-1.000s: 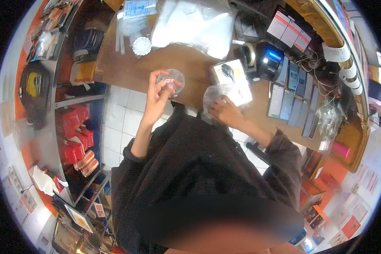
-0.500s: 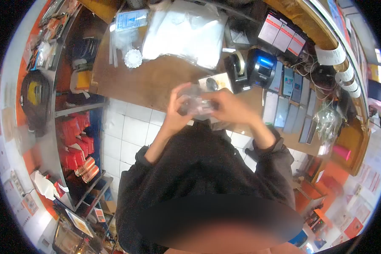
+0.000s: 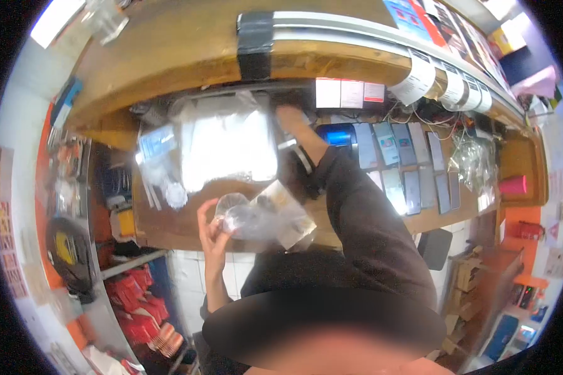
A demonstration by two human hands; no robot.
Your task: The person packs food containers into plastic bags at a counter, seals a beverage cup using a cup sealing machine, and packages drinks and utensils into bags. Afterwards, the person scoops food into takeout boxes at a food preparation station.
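In my left hand [image 3: 214,232] is a clear, round plastic thing [image 3: 233,215]; its outline is smeared, so its exact kind does not show. The fingers and thumb curl round its left side. Just right of it, a printed carton [image 3: 288,215] sits on the near part of the wooden table [image 3: 322,234]. My right hand [image 3: 294,122] reaches far across, beside the pile of white plastic bags [image 3: 228,144]. Blur hides its fingertips and whatever they touch. Below that forearm is the dark tape dispenser [image 3: 294,165], partly covered by the sleeve.
Several phones [image 3: 413,156] lie in rows on the right, near a blue-lit printer [image 3: 338,137]. A wooden shelf [image 3: 169,69] overhangs the back. Loose cables [image 3: 413,115] and clear plastic [image 3: 475,156] are at the far right. A white doily [image 3: 176,195] lies left.
My right hand has left the clear plastic thing and stretched to the back of the table. My left hand keeps hold of it, farther left. The view has tilted up toward the shelf.
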